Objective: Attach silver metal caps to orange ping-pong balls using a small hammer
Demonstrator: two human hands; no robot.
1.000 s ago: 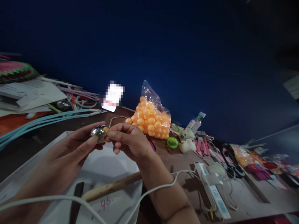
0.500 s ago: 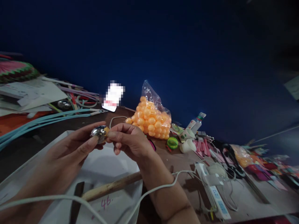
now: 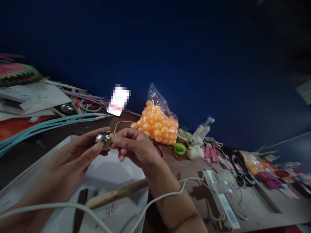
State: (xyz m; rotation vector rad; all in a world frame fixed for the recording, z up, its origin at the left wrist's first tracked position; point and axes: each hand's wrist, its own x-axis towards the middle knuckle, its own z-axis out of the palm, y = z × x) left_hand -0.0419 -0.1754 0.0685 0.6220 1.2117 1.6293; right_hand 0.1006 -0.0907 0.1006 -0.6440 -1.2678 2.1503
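Note:
My left hand is closed around a shiny silver, rounded thing, thumb in front and fingers behind. A small yellowish patch shows at its right end. My right hand pinches at that end with thumb and forefinger; the fingertips cover what they grip, perhaps the yellowish part. Both hands are held above a white box. Below them a hammer with a wooden handle and dark head lies across the box, near the handwritten number 46.
A clear bag of orange balls stands behind my hands, beside a lit phone. Light-blue cords and papers lie left. A white cable crosses in front of my right forearm toward a power strip. Cups and a bottle are right.

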